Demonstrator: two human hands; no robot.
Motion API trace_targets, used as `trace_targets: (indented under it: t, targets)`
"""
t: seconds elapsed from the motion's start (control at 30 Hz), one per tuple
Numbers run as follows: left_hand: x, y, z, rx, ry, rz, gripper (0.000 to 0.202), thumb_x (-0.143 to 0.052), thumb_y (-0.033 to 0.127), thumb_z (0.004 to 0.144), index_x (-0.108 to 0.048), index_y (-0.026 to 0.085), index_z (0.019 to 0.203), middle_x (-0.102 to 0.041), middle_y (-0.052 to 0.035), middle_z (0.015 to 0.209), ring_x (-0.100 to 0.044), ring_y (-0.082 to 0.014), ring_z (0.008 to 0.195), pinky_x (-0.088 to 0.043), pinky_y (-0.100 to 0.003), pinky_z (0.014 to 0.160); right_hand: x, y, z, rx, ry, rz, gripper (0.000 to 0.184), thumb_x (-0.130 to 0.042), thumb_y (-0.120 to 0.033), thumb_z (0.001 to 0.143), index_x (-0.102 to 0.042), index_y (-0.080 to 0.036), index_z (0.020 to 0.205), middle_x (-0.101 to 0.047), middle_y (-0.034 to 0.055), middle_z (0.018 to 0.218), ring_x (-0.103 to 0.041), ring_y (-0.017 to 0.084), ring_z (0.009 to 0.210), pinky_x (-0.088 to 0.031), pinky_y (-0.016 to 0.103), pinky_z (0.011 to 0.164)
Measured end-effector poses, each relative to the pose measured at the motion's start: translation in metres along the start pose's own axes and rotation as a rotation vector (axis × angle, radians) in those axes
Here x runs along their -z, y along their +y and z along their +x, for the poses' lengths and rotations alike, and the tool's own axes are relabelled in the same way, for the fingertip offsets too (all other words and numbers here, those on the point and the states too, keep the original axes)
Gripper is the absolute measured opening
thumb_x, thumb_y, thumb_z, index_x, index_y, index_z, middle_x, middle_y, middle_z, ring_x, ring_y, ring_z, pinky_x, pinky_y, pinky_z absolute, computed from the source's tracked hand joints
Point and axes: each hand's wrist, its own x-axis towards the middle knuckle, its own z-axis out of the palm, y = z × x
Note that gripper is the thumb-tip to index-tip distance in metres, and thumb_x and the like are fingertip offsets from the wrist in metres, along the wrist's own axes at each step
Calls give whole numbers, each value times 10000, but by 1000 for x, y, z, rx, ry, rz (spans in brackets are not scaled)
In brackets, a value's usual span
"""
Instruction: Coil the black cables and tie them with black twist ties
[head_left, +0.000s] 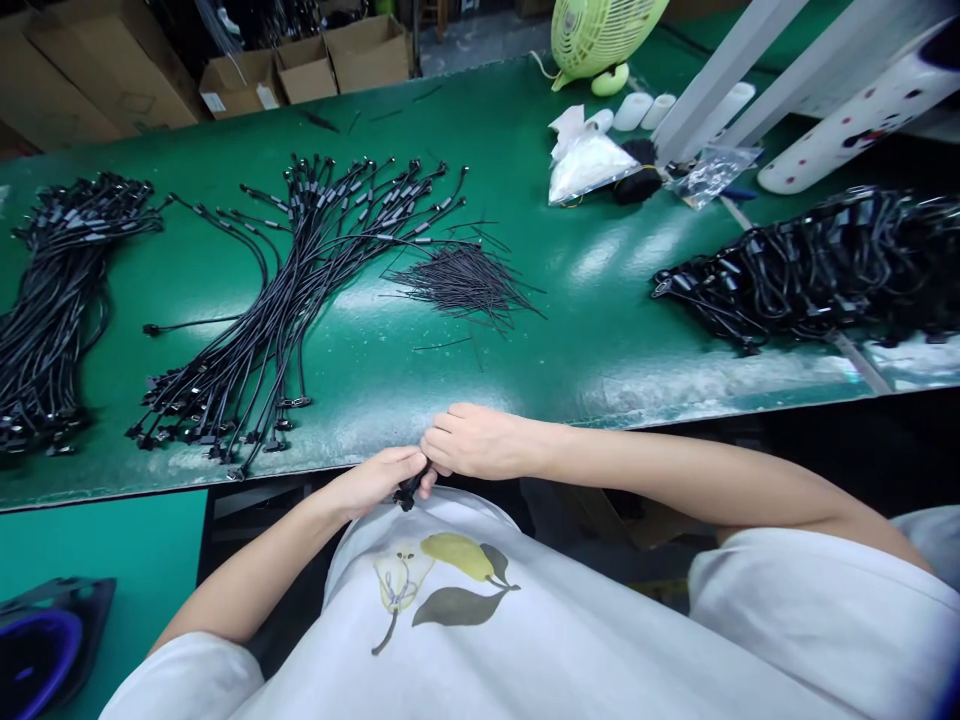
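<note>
My left hand (379,480) and my right hand (472,440) meet close to my chest, just below the near edge of the green table (600,300). Both are closed in a pinch on a small black cable piece (409,492) that sticks out under the fingers; most of it is hidden. On the table ahead lies a fanned bundle of black cables with connectors (300,270). A loose heap of thin black ties (461,280) lies to its right.
Another black cable bundle (52,300) lies at far left and a big tangled pile (825,265) at right. White bags (585,160), tape rolls (634,110) and a green fan (600,35) stand at the back. Cardboard boxes (307,70) sit beyond the table.
</note>
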Motion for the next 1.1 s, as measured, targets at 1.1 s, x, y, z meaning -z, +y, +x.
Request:
trace_targets:
  t: [1.1]
  targets:
    - [12,12,20,-459,554,-485,391,-683,458,801,-618,116,978,-363,58,608,-296,-52,508,-250,-189,485,-30,121,5,-937,393,217,220,-425,-234,966,-623,-137,972,-636,83,971,-550,165,898,-368,281,802]
